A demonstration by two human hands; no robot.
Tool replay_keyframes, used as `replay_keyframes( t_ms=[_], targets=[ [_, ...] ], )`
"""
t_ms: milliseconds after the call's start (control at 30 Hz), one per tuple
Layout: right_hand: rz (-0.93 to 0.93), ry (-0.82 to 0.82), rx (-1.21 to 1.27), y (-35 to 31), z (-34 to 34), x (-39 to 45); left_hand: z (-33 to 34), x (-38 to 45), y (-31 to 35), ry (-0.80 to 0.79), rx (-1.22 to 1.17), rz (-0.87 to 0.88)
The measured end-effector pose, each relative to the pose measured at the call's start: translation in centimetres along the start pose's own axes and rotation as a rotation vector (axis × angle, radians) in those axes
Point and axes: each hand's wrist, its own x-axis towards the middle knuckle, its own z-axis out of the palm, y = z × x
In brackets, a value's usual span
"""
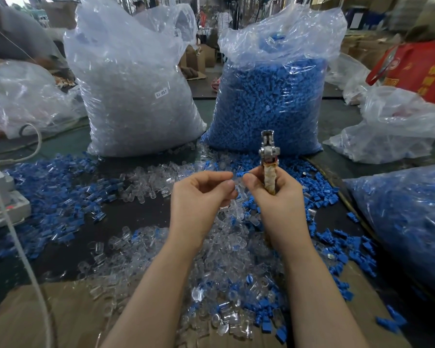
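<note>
Blue plastic piece point(239, 175) up at the fingertips: the right hand point(274, 197) pinches it between thumb and forefinger, while its other fingers curl round the wrapped handle of a metal hand tool point(268, 156), whose head points upright. Just beside it, the left hand point(201, 194) pinches a clear plastic piece point(233, 184), fingers curled, and the two small parts are almost touching. Both hands hover above the middle of the worktable point(136, 212).

Underneath them lies a loose heap of clear pieces point(211, 259), spilling onto a sheet of cardboard point(60, 310) at the near edge. Scattered blue pieces point(55, 187) spread toward the left edge and down the right side.

Behind the hands, toward the far edge, two big transparent bags stand side by side: the bag of clear pieces point(136, 96) with a white label point(161, 92) reading SJ-017, and the bag of blue pieces point(269, 101). Another blue-filled bag point(407, 217) lies at the right edge, and a white cable point(15, 234) runs down the left.
</note>
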Motion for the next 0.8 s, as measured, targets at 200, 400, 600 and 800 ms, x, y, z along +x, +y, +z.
replay_keyframes(
  t_ms=[200, 400, 600, 800],
  targets=[
    [0.035, 0.037, 0.026, 0.0, -0.19, 0.08, 0.1, -0.26, 0.04, -0.039, 0.165, 0.116],
    [0.066, 0.02, 0.026, -0.06, -0.19, 0.01, -0.32, -0.43, -0.28, 0.002, 0.306, 0.268],
    [0.066, 0.01, 0.06, -0.16, -0.2, 0.01, -0.15, -0.35, -0.38, 0.063, 0.247, 0.297],
    [0.009, 0.003, 0.012, 0.1, 0.24, 0.09, 0.13, 0.01, 0.01, 0.118, -0.103, 0.041]
  ],
)
